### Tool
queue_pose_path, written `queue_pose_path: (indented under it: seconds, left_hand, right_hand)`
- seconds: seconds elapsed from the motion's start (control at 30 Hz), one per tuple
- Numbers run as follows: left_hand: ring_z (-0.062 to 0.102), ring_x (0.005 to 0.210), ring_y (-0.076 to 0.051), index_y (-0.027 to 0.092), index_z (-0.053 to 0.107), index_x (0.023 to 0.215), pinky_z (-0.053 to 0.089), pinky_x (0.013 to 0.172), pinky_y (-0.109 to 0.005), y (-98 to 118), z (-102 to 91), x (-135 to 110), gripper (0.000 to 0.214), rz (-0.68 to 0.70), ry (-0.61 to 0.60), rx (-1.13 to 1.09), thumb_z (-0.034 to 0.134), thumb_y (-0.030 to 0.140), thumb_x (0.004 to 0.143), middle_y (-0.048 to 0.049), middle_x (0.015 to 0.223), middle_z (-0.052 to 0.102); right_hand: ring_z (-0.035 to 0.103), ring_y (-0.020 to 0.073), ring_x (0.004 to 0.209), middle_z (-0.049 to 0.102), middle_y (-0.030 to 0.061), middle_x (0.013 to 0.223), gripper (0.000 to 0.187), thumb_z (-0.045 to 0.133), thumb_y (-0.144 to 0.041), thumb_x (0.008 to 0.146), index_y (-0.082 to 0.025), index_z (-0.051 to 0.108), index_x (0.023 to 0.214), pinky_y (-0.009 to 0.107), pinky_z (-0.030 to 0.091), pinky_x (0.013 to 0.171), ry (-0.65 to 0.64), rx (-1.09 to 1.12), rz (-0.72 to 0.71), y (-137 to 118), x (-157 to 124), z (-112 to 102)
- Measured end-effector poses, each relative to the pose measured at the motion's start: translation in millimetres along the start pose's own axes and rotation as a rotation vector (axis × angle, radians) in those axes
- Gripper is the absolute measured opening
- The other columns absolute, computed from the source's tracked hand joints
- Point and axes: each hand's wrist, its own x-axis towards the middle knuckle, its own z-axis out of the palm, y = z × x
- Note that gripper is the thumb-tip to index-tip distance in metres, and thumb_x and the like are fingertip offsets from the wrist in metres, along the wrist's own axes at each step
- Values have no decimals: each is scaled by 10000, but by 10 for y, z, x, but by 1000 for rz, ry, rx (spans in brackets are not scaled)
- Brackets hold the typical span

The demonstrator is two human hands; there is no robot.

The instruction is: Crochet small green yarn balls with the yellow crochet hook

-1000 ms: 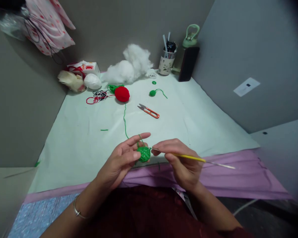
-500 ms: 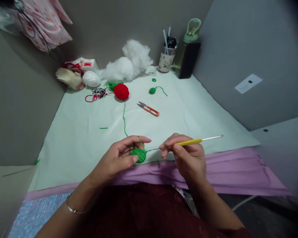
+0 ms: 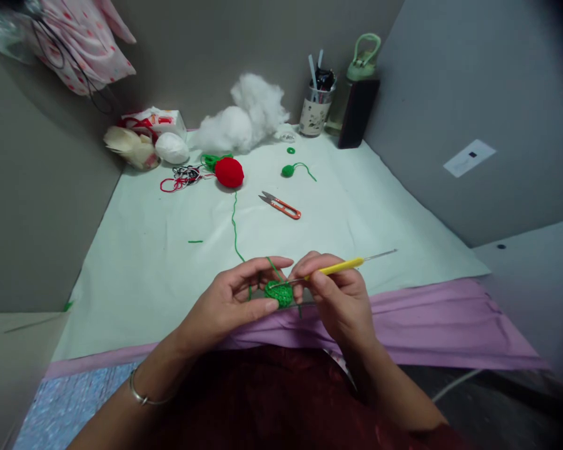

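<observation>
Near the table's front edge, my left hand (image 3: 237,297) grips a small green crochet piece (image 3: 279,295) between thumb and fingers. A strand of green yarn (image 3: 235,228) runs from the far tangle down to this hand and passes over its index finger. My right hand (image 3: 340,294) is closed around a crochet hook (image 3: 340,267) with a yellow handle, a metal end at each side. The hook's left end lies against the top of the green piece, and the right fingertips are beside it. Whether that tip is through a stitch I cannot tell.
Orange thread snips (image 3: 281,206) lie mid-table. Behind are a red yarn ball (image 3: 229,172), a small green crocheted ball (image 3: 288,171), white stuffing (image 3: 244,119), a white yarn ball (image 3: 172,148), a cup of pens (image 3: 315,115) and a bottle (image 3: 344,100) behind a dark phone-like slab (image 3: 359,112).
My right hand has moved left with the hook, bringing its tip onto the green piece. The left hand and the piece have shifted slightly right and turned.
</observation>
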Motion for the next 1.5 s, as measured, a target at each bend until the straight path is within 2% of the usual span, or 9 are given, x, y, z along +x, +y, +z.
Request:
queue_pose_path:
  seconds: [0.23,0.43,0.7,0.9,1.13,1.2,1.33,1.43,1.5]
  left_hand:
    - [647,1117,-190,395,692,1401,483,1037,-326,19,35,-11,551,67,51,47,832,237,892,-16,1128,694]
    - [627,1088,-180,425,676,1425,444,1088,-343,37,55,-13,603,132,107,172,851,242,878,-12,1110,659]
    - [605,993,-161,378,704,1398,484,1013,-322,75,49,5,612,253,149,328,841,139,852,-7,1045,641]
    - [606,1024,-157,344,699,1395,484,1012,-309,78,45,13,587,275,161,407,806,114,866,-8,1051,634]
    - [628,1011,-168,285,707,1377,499,1008,-332,88,53,15,529,297,175,460,771,115,880,-22,1028,649]
    - [628,1006,-170,283,714,1366,496,1012,-336,73,60,19,522,293,194,461,777,122,874,-22,1027,658]
    - [628,1013,-175,294,719,1358,482,1021,-333,0,100,32,538,245,272,395,801,131,851,-20,1045,671]
    - [638,1054,-185,295,724,1352,485,1029,-328,-68,161,28,510,216,331,240,816,177,864,-27,1082,682]
    - [640,1073,-188,301,732,1350,498,1018,-316,-97,209,15,470,193,341,129,818,241,892,-29,1086,691]
  right_hand:
    - [678,139,763,785,31,1056,162,679,-270,1013,-314,823,1075,291,586,679,16,-120,-142,23,0,58]
    - [707,166,818,819,32,1032,174,679,-261,1014,-321,822,1092,311,589,683,1,-146,-184,23,-5,53]
    - [710,148,780,816,28,1021,154,646,-263,1042,-279,798,1052,311,606,721,-36,3,-131,-6,17,18]
    - [749,158,855,816,38,1051,177,606,-257,1063,-262,780,1097,325,636,785,-131,-48,-137,-71,41,-54]
    - [760,178,962,804,53,1045,186,580,-223,1070,-246,761,1111,341,641,834,-219,-301,-249,-166,59,-102]
    - [770,190,996,806,70,1044,179,574,-217,1070,-225,746,1122,354,649,854,-242,-432,-336,-186,62,-110]
    - [787,210,1006,813,125,1094,182,574,-185,1059,-190,721,1164,345,675,821,-270,-784,-606,-167,46,-83]
    - [800,226,1002,820,94,1115,241,632,-136,1010,-254,733,1194,344,696,812,-223,-1018,-723,-64,15,-53]
    - [806,229,977,821,61,1095,345,671,-86,967,-307,740,1224,352,701,834,-158,-1082,-767,28,-16,-48]
